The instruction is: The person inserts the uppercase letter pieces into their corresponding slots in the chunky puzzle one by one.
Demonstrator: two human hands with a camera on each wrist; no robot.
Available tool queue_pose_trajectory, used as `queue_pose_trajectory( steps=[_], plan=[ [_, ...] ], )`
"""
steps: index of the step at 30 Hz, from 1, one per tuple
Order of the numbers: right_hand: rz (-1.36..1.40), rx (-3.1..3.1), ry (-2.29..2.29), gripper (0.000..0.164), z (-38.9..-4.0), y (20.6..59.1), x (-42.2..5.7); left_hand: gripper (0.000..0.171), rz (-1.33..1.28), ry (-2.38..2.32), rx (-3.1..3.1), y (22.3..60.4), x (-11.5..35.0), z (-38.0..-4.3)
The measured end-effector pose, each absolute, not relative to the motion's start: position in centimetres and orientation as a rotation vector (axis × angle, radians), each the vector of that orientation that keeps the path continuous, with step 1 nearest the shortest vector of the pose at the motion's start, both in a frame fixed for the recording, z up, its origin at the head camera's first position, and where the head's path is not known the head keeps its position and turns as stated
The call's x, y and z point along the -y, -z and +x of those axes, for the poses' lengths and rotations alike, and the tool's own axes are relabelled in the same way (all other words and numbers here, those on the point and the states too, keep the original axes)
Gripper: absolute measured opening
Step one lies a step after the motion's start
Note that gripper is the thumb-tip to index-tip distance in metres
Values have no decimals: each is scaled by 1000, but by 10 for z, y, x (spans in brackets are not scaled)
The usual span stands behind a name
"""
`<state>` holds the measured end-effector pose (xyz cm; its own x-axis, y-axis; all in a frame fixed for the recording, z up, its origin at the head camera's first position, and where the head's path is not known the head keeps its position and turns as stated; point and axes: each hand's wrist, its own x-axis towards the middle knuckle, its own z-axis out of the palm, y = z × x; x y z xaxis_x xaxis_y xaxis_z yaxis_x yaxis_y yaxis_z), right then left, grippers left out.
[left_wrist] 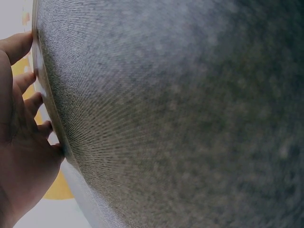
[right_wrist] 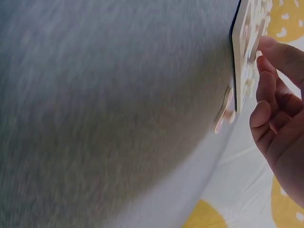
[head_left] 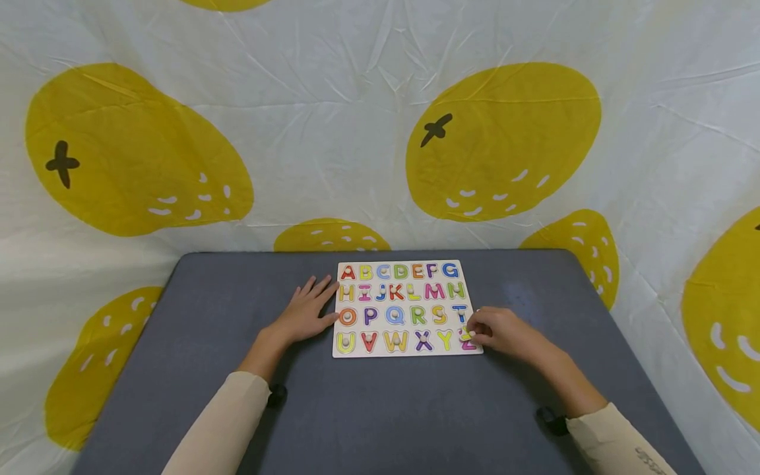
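A white wooden alphabet puzzle board (head_left: 388,356) with colourful knobbed letters lies on the grey table. Just above its lower right corner, my right hand (head_left: 505,330) pinches a small yellow letter piece (head_left: 465,334) between thumb and finger, overlapping the pink Z (head_left: 469,346). The right wrist view shows the pinched piece (right_wrist: 257,42) edge-on. My left hand (head_left: 305,315) lies spread at the board's left edge, with fingertips and thumb against it. The yellow Y place (head_left: 444,340) shows no knob, unlike the purple X (head_left: 423,341) beside it.
In the right wrist view, a loose knobbed piece (right_wrist: 223,111) lies on the table just off the board's edge; the head view does not show it. Behind the grey table (head_left: 380,415) hangs a white sheet (head_left: 332,152) printed with yellow fruit shapes.
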<state>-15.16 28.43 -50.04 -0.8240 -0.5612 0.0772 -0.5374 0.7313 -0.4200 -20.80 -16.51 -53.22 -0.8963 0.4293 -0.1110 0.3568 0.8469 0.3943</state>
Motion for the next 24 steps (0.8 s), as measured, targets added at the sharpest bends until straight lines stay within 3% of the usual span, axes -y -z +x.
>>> queue_pose_trajectory(
  steps=[24],
  plan=[
    [-923,-2870,655,17,-154,511,-240,78,609,-527,-2823,531,164,-208]
  ],
)
